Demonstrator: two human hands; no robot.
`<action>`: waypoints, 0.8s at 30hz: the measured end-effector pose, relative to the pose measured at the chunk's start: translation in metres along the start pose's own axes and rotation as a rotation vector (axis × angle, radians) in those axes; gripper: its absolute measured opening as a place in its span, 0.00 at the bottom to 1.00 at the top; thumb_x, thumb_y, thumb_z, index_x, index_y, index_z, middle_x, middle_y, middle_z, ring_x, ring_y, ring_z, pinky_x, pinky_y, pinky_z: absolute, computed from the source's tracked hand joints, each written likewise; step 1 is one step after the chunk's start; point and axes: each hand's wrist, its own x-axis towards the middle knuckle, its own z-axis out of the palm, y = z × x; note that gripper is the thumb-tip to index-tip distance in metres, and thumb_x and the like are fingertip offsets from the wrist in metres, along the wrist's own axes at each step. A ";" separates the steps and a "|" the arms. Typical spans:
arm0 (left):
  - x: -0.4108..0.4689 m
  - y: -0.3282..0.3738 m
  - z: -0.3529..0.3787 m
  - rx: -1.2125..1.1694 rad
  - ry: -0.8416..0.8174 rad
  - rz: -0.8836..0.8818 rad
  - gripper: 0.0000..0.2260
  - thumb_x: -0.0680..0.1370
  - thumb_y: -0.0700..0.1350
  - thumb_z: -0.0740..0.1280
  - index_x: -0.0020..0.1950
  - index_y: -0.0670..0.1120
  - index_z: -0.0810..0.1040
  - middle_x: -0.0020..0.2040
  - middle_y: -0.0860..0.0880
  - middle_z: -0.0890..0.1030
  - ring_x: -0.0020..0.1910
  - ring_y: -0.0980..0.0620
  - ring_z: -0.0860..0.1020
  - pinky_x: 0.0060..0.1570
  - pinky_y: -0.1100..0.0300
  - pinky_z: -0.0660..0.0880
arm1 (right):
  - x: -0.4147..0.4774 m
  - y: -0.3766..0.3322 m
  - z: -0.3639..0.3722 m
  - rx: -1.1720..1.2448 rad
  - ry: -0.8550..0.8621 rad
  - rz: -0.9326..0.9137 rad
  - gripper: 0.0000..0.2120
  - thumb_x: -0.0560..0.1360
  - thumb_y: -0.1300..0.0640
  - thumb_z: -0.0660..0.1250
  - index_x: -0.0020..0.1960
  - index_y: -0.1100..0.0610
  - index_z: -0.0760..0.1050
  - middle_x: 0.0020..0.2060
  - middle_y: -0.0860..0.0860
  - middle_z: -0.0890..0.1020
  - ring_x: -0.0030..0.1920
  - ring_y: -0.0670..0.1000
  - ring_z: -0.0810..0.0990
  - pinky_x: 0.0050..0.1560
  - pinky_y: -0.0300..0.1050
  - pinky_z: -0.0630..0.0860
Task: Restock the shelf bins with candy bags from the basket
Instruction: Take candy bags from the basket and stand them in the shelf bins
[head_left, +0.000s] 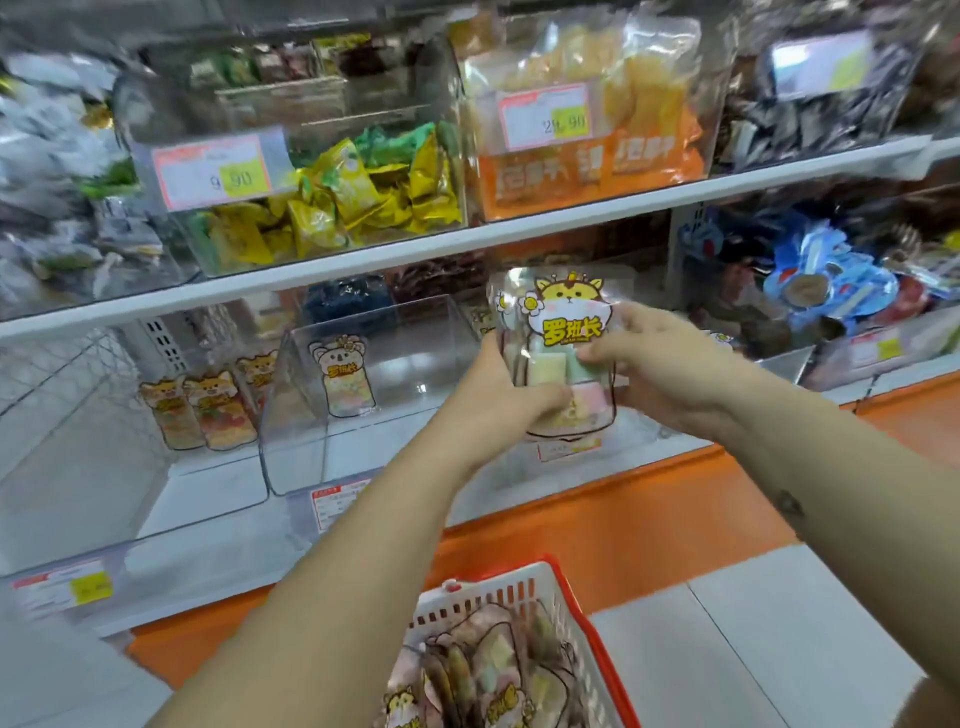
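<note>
A clear candy bag (563, 332) with a yellow cartoon animal label and pastel cubes inside stands upright in front of the lower shelf. My left hand (498, 395) grips its lower left edge. My right hand (660, 358) pinches its right side. Both hold it over a clear shelf bin (571, 441) at the middle right of the lower shelf. A white basket with a red rim (524, 587) sits below near the floor, with several more candy bags (493, 675) in it. Left of my hands, another clear bin (363, 415) holds one similar bag (340, 376).
A bin at the far left holds three similar bags (208, 410). The upper shelf carries bins of yellow and green sweets (337, 197) and orange packs (587, 130). Blue-wrapped goods (831, 280) fill the lower right. An orange base (597, 519) runs under the shelf; white floor tiles lie at the right.
</note>
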 end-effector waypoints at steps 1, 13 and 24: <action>0.015 0.006 0.005 0.005 0.019 0.011 0.30 0.73 0.42 0.76 0.70 0.49 0.65 0.59 0.54 0.79 0.57 0.54 0.79 0.59 0.56 0.76 | 0.009 -0.003 -0.007 0.006 0.023 -0.061 0.15 0.76 0.72 0.63 0.60 0.59 0.74 0.49 0.55 0.81 0.50 0.52 0.80 0.48 0.47 0.77; 0.132 -0.041 0.056 -0.015 0.225 -0.119 0.33 0.68 0.41 0.80 0.66 0.46 0.66 0.59 0.49 0.78 0.53 0.51 0.78 0.44 0.60 0.73 | 0.098 0.030 -0.057 -0.815 0.223 -0.205 0.40 0.74 0.54 0.73 0.79 0.51 0.55 0.65 0.51 0.77 0.66 0.52 0.75 0.65 0.45 0.71; 0.210 -0.083 0.080 0.040 0.255 -0.341 0.36 0.72 0.35 0.76 0.73 0.39 0.58 0.53 0.49 0.75 0.49 0.50 0.75 0.50 0.59 0.70 | 0.139 0.078 -0.101 -1.079 0.179 -0.070 0.41 0.76 0.58 0.69 0.81 0.49 0.50 0.73 0.53 0.65 0.70 0.58 0.69 0.64 0.52 0.72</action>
